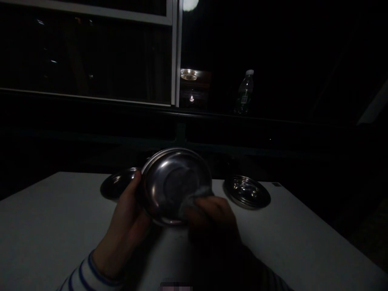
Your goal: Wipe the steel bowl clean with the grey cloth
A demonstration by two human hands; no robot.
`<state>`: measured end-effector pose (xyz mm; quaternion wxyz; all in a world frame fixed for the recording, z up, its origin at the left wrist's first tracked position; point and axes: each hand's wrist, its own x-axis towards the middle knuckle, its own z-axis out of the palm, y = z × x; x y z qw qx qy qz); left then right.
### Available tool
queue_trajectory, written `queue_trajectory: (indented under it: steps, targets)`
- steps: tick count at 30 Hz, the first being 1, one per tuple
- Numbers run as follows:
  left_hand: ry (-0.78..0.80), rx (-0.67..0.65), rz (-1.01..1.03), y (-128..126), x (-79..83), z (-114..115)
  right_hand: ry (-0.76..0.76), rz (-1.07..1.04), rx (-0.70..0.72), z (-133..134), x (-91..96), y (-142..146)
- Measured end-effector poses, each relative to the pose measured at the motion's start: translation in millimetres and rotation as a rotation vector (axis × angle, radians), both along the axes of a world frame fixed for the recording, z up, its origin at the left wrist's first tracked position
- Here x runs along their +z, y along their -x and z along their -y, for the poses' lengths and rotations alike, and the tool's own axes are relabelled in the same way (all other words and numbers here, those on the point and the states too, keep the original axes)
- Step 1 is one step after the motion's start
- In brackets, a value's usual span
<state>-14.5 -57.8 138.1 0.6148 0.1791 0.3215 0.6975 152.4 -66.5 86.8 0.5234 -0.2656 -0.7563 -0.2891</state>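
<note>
My left hand grips the left rim of a steel plate, which is tilted up with its hollow side facing me above the white table. My right hand is closed on a grey cloth pressed against the plate's lower right inside. Both hands are in front of me near the table's middle. My left sleeve is striped white and blue.
Another steel plate lies on the table behind my left hand. A stack of steel plates sits at the right. A plastic water bottle stands on a dark ledge behind, next to a window frame. The room is very dark.
</note>
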Motion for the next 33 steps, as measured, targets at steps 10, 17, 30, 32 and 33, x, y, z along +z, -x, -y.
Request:
queue_trajectory:
  steps: [10, 17, 30, 32, 33]
  targets:
    - [0.028, -0.033, -0.022, -3, -1.8, 0, 0.009, 0.003, -0.044, -8, 1.9, -13]
    - [0.101, -0.086, -0.146, -6, -1.7, 3, 0.023, -0.019, -0.032, -10, 4.1, -13]
    - [0.164, -0.123, -0.223, -9, -0.1, 4, 0.066, -0.026, -0.024, -16, 8.8, -18]
    - [0.16, -0.097, -0.216, -10, 0.5, 5, 0.092, -0.021, -0.019, -18, 10.2, -22]
    - [0.148, -0.072, -0.215, -9, 0.5, 4, 0.098, -0.018, -0.016, -19, 10.6, -23]
